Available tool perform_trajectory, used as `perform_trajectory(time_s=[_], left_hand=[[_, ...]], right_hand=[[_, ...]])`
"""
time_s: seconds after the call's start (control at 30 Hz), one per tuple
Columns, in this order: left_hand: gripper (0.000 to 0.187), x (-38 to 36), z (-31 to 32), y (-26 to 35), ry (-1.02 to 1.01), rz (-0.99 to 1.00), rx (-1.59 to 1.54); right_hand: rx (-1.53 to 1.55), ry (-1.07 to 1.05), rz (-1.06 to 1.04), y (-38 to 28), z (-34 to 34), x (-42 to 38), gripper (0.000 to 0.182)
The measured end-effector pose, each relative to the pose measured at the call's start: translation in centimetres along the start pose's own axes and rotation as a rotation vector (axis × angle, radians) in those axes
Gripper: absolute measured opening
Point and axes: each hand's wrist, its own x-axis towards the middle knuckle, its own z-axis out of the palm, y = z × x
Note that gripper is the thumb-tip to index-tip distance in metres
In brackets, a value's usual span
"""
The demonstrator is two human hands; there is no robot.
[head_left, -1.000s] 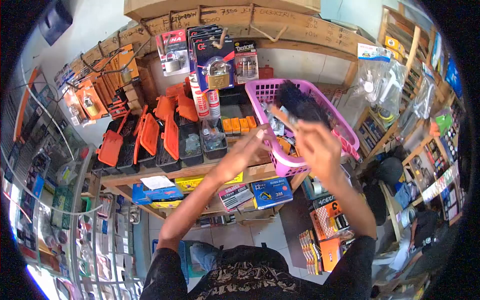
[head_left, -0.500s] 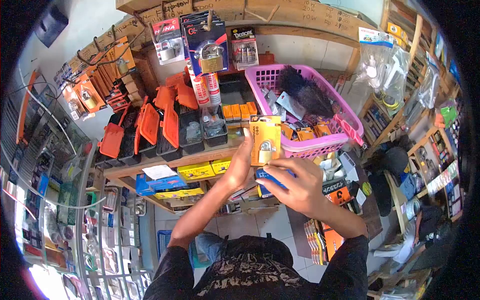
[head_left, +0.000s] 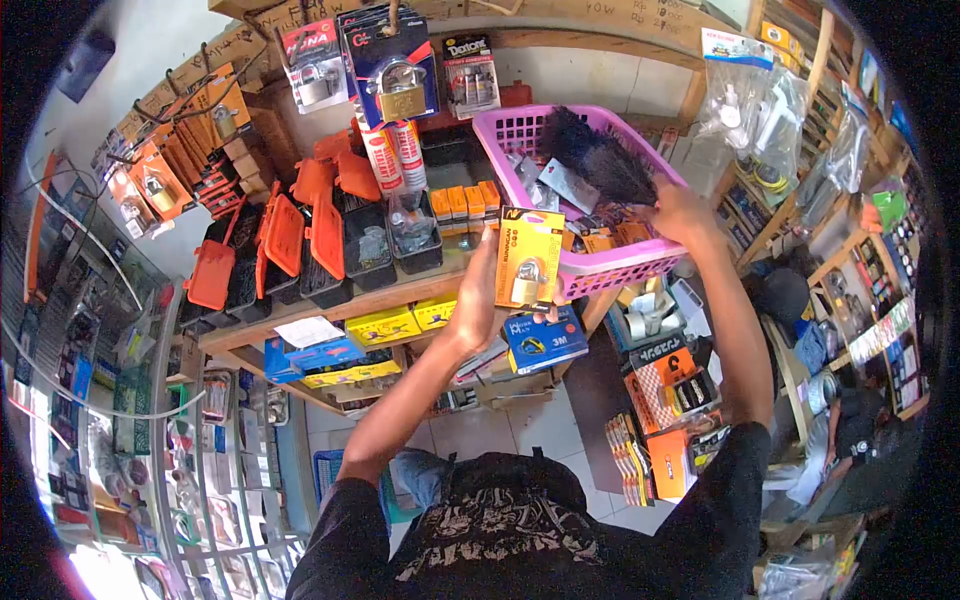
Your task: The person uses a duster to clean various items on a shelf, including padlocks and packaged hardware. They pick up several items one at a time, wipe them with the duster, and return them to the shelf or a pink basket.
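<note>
Since half a second earlier the right hand (head_left: 682, 212) had left the yellow padlock card (head_left: 528, 257) and gone up into the pink basket (head_left: 610, 268), fingers down among packets beside the black brush (head_left: 600, 160); its grip could not be read. Left hand (head_left: 478, 300) alone gripped the card, upright, arm raised before the shelf (head_left: 400, 295). Sorting seemed ongoing.

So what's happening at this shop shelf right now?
A person stands at a crowded hardware shelf. Their left hand holds up a yellow carded padlock pack in front of the shelf edge. Their right hand reaches into a pink plastic basket that sits on the shelf and holds more packaged goods and a dark feathery duster. More padlocks on cards hang above, beside open orange-lidded boxes.
</note>
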Motion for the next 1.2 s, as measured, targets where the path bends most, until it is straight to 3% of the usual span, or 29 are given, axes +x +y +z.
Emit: perform_trajectory(time_s=[0.13,0.27,0.37,0.4,0.43,0.47,0.5,0.53,0.57,0.6,0.63,0.67,0.7,0.77,0.87,0.9,0.97,1.0,1.03,1.1,1.13,1.17,1.2], left_hand=[[0.070,-0.4,-0.6,-0.2,0.056,0.008,0.025],[0.068,-1.8,-2.7,-0.6,0.075,-0.005,-0.024],[0.068,-3.0,-4.1,-0.5,0.125,-0.010,-0.074],[0.069,-3.6,-4.3,-0.3,0.137,-0.003,-0.124],[0.069,-4.2,-4.7,-0.1,0.165,0.022,-0.127],[0.070,-4.7,-5.1,-0.1,0.137,0.002,-0.152],[0.071,-5.1,-5.3,-0.2,0.106,-0.021,-0.180],[0.073,-5.7,-5.2,0.1,0.116,-0.026,-0.160],[0.073,-6.2,-5.6,-0.1,0.136,-0.015,-0.169],[0.072,-6.6,-6.0,-0.3,0.115,-0.025,-0.165],[0.071,-7.0,-6.2,-0.5,0.093,-0.039,-0.158],[0.069,-7.5,-5.7,-1.1,0.369,0.010,0.008],[0.075,-8.4,-5.1,-2.1,0.473,-0.032,-0.026],[0.086,-9.4,-5.9,-5.3,0.201,-0.120,0.173],[0.092,-10.3,-4.6,-7.5,0.127,-0.108,0.092],[0.092,-10.4,-5.1,-7.2,0.130,-0.107,0.095],[0.094,-11.8,-6.9,-5.2,0.403,-0.068,-0.156],[0.071,-13.2,-7.6,-4.0,0.365,0.030,-0.163],[0.066,-13.8,-8.5,-4.4,0.539,0.150,0.197],[0.062,-15.0,-7.8,-4.7,0.362,0.095,-0.027],[0.070,-14.8,-7.8,-7.1,0.435,0.065,-0.002],[0.084,-15.1,-8.1,-8.8,0.423,-0.095,0.255],[0.086,-15.4,-8.0,-9.1,0.270,0.009,0.139]], right_hand=[[0.043,-0.090,0.007,0.7,-0.5,0.0,0.037],[0.223,0.126,-0.003,1.1,-4.9,-3.8,0.030],[0.457,0.225,-0.111,5.4,-5.0,-7.9,0.036],[0.727,0.205,-0.090,7.7,-3.5,-9.4,0.036],[1.071,0.019,0.345,6.8,-4.8,-11.6,0.034],[1.078,-0.055,0.265,7.7,-4.4,-13.0,0.020],[1.157,0.054,0.231,8.5,-2.4,-15.2,0.022],[1.200,0.034,0.143,9.0,-1.4,-16.6,0.025],[1.062,-0.284,-0.020,7.8,-4.0,-16.0,0.025],[0.961,-0.145,-0.150,8.8,-1.2,-17.3,0.025],[0.866,-0.205,-0.231,6.4,-1.8,-16.9,0.027],[0.936,-0.317,-0.227,3.5,-2.6,-16.4,0.026],[1.004,-0.426,-0.218,-0.3,-3.9,-15.5,0.026],[0.788,-0.443,-0.262,-2.8,-1.5,-15.2,0.024],[0.844,-0.383,-0.318,-6.5,0.8,-14.7,0.020],[0.866,-0.394,-0.341,-7.1,1.0,-14.5,0.020],[0.899,-0.407,-0.385,-7.3,1.4,-14.1,0.020],[0.868,-0.434,-0.382,-6.6,1.4,-14.0,0.019],[0.835,-0.465,-0.381,-6.6,1.3,-13.9,0.019],[0.859,-0.452,-0.356,-7.9,1.4,-13.8,0.020],[0.864,-0.440,-0.380,-8.6,1.9,-13.7,0.020],[0.866,-0.428,-0.400,-9.3,2.4,-14.0,0.019],[0.932,-0.392,-0.421,-10.3,3.5,-14.4,0.018]])
